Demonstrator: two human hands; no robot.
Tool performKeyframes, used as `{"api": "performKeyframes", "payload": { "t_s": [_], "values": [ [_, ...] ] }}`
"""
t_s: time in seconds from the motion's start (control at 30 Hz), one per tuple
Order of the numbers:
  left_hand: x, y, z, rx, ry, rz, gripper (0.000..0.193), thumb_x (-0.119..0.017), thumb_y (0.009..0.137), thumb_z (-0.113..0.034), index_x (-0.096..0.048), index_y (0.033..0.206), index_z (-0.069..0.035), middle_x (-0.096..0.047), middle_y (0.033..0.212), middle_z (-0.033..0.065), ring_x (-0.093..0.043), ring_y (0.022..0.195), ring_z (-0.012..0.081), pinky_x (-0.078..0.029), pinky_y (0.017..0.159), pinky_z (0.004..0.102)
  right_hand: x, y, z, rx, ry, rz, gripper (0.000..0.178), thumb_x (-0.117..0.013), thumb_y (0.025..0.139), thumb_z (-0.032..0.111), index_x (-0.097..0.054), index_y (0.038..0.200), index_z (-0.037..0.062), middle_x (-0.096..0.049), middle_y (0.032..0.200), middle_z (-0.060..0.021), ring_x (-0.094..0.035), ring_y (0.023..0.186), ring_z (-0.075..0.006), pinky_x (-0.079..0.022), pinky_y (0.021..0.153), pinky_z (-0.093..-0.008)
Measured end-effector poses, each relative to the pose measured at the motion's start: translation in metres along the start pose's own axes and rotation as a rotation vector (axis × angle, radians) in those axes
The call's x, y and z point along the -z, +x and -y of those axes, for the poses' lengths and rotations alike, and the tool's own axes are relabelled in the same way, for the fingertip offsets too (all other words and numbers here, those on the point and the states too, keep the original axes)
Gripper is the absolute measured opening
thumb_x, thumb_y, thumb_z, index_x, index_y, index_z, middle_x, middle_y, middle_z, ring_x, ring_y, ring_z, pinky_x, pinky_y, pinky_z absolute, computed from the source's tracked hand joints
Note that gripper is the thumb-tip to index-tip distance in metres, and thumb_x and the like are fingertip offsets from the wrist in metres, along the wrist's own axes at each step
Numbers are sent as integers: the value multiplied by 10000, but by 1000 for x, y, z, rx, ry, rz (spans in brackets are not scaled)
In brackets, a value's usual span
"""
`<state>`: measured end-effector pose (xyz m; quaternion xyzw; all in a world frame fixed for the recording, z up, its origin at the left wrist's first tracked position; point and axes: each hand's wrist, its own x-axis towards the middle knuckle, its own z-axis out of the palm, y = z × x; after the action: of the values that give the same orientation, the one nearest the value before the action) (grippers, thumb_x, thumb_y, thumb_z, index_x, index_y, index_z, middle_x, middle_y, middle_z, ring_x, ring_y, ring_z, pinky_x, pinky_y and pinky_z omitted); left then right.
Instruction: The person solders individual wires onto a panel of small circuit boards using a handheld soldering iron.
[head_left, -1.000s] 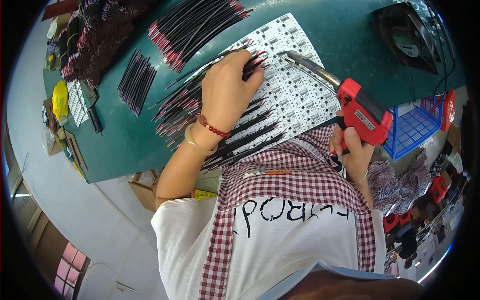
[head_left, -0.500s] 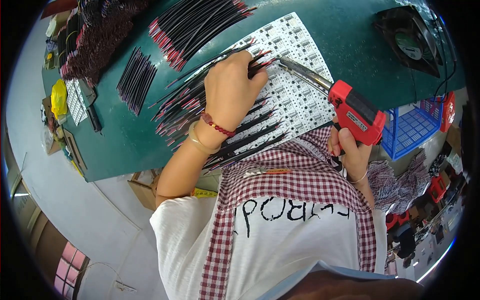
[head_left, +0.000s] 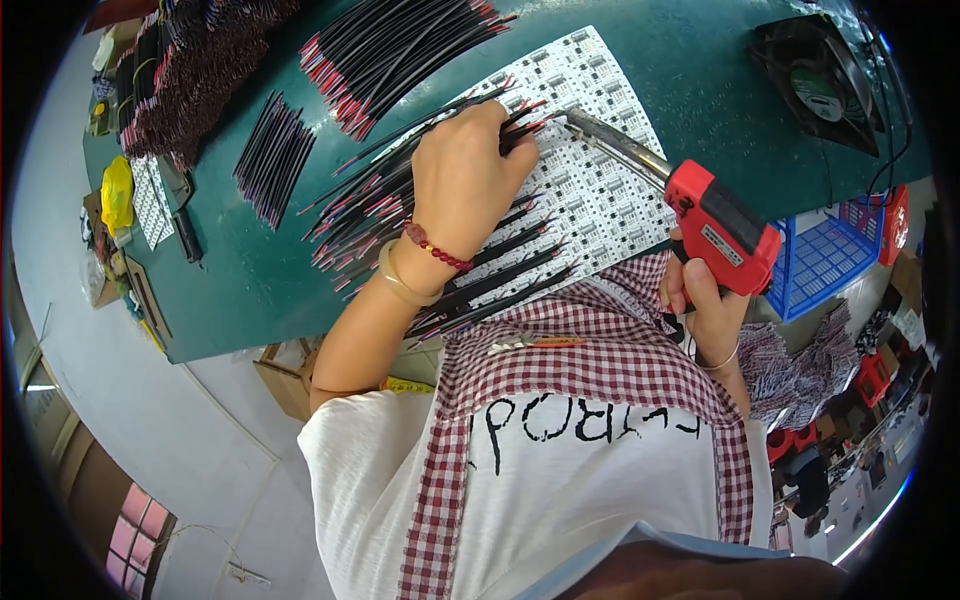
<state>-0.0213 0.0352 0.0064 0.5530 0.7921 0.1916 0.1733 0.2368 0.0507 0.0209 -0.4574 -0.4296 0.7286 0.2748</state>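
My left hand (head_left: pixel 467 160) is closed on a black wire whose stripped red end points toward the tip of a soldering gun. It rests over a white circuit board panel (head_left: pixel 610 110) covered with rows of small black parts. Several black wires (head_left: pixel 500 285) lie across the panel's left part, their ends along its rows. In my right hand (head_left: pixel 708 300) is the red and black soldering gun (head_left: pixel 728 232), gripped by its handle. Its metal tip sits just right of the wire end, slightly apart from it. My fingertips on the wire are partly hidden.
Bundles of black wires with red ends (head_left: pixel 400 55) lie at the back, and a smaller wire bundle (head_left: pixel 274 160) lies to the left. A black fan (head_left: pixel 818 85) stands far right with its cable. Below the table's right edge is a blue basket (head_left: pixel 825 255).
The soldering gun has shifted slightly to the right, its tip drawing back from the wire end. My left hand has barely moved.
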Motion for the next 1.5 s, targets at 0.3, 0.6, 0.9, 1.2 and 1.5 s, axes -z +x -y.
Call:
{"api": "performKeyframes", "payload": {
  "t_s": [0.3, 0.6, 0.9, 1.2, 1.5],
  "values": [
    [5, 3, 2, -35, -60, 47, 173, -639, 750, -160, -612, 740, 11, -614, 729, 174, -598, 665, 362, -475, 612, 426, 2, -5, -5, 18, -20, 8, 113, -506, 905, 40, -518, 955, -61, -495, 596, -41, -462, 504, -102, -403, 489, -261],
    [4, 3, 2, -68, -27, 39, 163, -631, 765, -148, -600, 746, 11, -610, 759, 165, -596, 682, 355, -475, 618, 425, 0, -3, -2, -30, -69, 23, 109, -530, 900, 71, -520, 891, -38, -496, 608, -39, -461, 508, -99, -397, 489, -251],
    [4, 4, 4, -94, -17, 42, 172, -633, 765, -152, -597, 741, 14, -610, 753, 162, -597, 677, 350, -478, 617, 422, -4, -8, 0, 10, 43, -30, 274, -511, 916, 119, -504, 1124, -59, -499, 610, -47, -439, 491, -98, -385, 483, -251],
    [4, 5, 8, -115, -95, 46, 161, -636, 763, -145, -609, 770, 13, -606, 740, 162, -594, 676, 347, -472, 608, 417, 4, -9, -7, 11, -11, -2, 282, -512, 917, 114, -495, 1132, -67, -505, 617, -51, -448, 490, -93, -405, 496, -253],
    [0, 6, 13, -171, -129, 21, 140, -642, 765, -127, -618, 792, 8, -604, 767, 143, -593, 689, 340, -470, 614, 412, 4, -9, -15, -14, 23, -8, 179, -523, 909, 81, -502, 1033, -45, -517, 647, -48, -463, 501, -88, -416, 497, -249]
  ]
}}
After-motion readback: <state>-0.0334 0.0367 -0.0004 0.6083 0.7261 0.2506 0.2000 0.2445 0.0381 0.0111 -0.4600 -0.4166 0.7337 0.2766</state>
